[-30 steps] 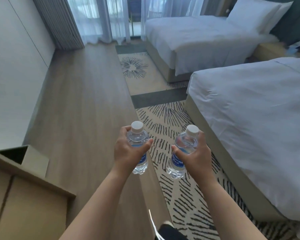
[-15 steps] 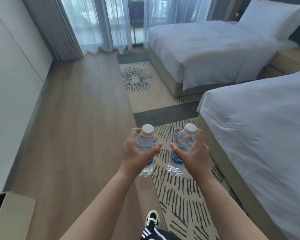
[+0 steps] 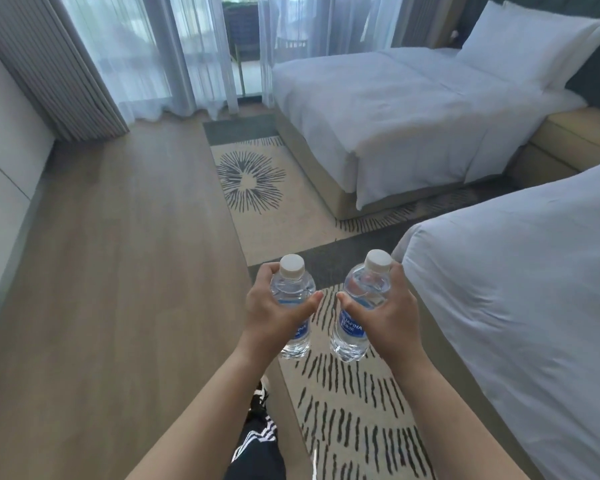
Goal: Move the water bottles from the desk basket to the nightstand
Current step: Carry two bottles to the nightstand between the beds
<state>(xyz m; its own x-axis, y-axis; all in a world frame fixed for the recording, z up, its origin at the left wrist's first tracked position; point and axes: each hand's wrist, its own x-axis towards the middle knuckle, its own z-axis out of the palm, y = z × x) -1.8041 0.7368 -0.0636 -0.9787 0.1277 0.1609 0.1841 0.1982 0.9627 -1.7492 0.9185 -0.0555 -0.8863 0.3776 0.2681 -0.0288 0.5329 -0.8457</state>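
Bottles stand upright, left hand and right hand fingers clamped around one each, forearms outstretched.

Two white beds, wood floor, curtains

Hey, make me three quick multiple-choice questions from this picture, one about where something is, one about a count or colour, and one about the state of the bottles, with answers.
1. Where does the nightstand stand?
A. between the two beds
B. by the curtains
C. on the rug

2. How many bottles are being carried?
A. one
B. two
C. three

3. What state are the bottles in?
A. uncapped
B. lying on the floor
C. capped and held upright

Answers:
1 A: it sits in the gap between the far bed and the near bed.
2 B: the left hand grips the left bottle, and the right hand grips the right bottle.
3 C: both carry white caps and are gripped around the middle, above the floor.
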